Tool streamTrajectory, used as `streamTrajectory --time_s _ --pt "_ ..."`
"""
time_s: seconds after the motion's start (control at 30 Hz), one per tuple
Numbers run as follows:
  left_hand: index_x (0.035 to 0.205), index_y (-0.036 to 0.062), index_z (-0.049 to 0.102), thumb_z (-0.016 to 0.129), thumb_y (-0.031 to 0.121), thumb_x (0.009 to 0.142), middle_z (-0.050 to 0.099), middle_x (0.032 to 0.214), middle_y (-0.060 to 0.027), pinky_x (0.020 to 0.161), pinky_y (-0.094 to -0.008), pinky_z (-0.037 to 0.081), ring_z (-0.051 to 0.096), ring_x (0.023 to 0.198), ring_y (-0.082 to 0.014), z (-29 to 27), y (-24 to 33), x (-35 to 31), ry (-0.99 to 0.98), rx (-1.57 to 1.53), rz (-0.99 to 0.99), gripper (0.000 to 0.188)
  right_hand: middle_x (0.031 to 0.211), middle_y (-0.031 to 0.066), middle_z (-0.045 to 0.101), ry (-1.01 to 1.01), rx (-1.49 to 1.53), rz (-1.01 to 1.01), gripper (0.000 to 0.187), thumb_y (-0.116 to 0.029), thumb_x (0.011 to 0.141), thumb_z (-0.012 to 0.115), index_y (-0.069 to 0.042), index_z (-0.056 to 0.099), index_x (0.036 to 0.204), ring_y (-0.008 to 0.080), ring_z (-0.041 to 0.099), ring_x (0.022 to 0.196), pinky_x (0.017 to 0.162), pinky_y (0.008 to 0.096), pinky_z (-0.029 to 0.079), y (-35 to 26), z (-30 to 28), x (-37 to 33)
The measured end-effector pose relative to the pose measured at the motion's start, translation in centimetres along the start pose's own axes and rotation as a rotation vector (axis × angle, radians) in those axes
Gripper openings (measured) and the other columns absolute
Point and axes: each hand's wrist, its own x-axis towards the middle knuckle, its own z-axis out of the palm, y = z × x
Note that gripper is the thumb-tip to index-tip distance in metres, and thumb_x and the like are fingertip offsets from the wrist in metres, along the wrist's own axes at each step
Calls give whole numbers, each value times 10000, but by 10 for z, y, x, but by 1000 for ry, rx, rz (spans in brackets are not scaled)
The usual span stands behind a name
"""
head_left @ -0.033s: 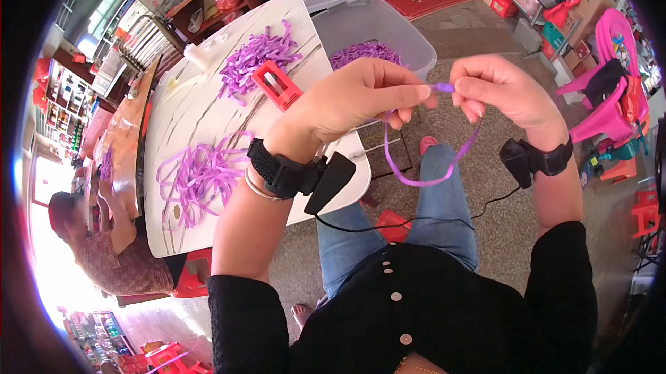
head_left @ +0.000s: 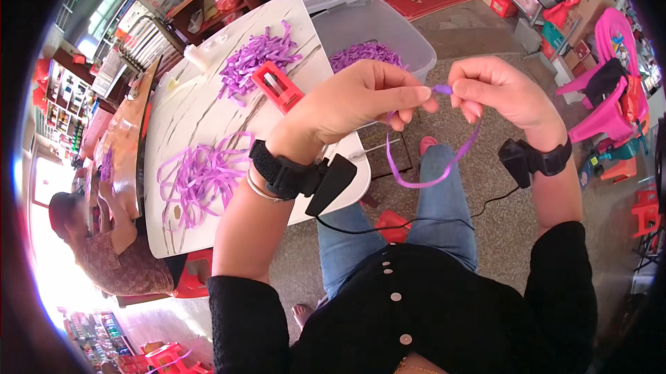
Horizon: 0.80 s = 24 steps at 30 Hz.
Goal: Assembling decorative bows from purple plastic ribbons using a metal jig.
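A thin purple ribbon [head_left: 424, 184] hangs in a loop between my two hands, above my knees and beside the table. My left hand [head_left: 371, 95] pinches one side of it between thumb and fingers. Close by, my right hand [head_left: 498, 93] pinches the other side. A short, thicker purple piece of ribbon [head_left: 442, 89] bridges the small gap between my fingertips. Left of my hands, a red tape dispenser [head_left: 277, 87] lies on the white table [head_left: 208, 121]. Behind it is a pile of short purple ribbon pieces [head_left: 258, 60]; nearer sits a tangle of long purple ribbons [head_left: 201, 178].
Beyond the table corner stands a clear plastic bin [head_left: 416, 34] with more purple pieces inside. A person [head_left: 118, 249] sits at the far left by a wooden table [head_left: 128, 145]. Pink chairs [head_left: 603, 114] stand at right. A black cable [head_left: 395, 223] runs between my wrist straps.
Hardly anything differs: the hanging ribbon loop has shifted very slightly, and both hands keep their pinch.
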Motion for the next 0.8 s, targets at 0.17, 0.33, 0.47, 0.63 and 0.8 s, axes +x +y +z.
streamTrajectory --time_s 0.17,0.33,0.47,0.63,0.8 --pt "956 10 609 540 226 851 604 860 -23 690 -188 414 536 764 -63 11 -12 10 118 -146 70 250 729 -16 531 328 -159 -212 138 -167 857 492 -35 521 826 38 461 661 593 185 376 20 10 1" --pt "978 -10 606 533 192 843 626 900 -65 785 -226 414 555 819 -86 17 -12 17 248 -233 110 254 767 -21 549 496 -26 -140 141 -163 847 490 -41 540 897 31 424 628 563 169 345 24 33 -9" --pt "1007 -19 589 508 159 850 616 922 -68 778 -235 413 552 834 -110 17 -18 25 243 -318 132 251 788 -20 547 456 131 -86 165 -148 848 487 -31 545 949 37 439 621 539 168 331 37 44 -8" --pt "980 -18 592 502 164 857 604 914 -57 779 -232 415 552 823 -108 18 -16 22 203 -344 140 237 804 -22 529 408 229 -71 187 -148 854 478 -33 538 989 38 450 649 549 174 324 39 44 -8" --pt "910 13 590 494 162 869 591 821 -43 690 -218 420 534 735 -88 23 -12 10 99 -291 134 182 966 22 541 512 1 -251 259 -191 884 438 -26 495 1075 70 489 844 696 194 367 41 35 -11"
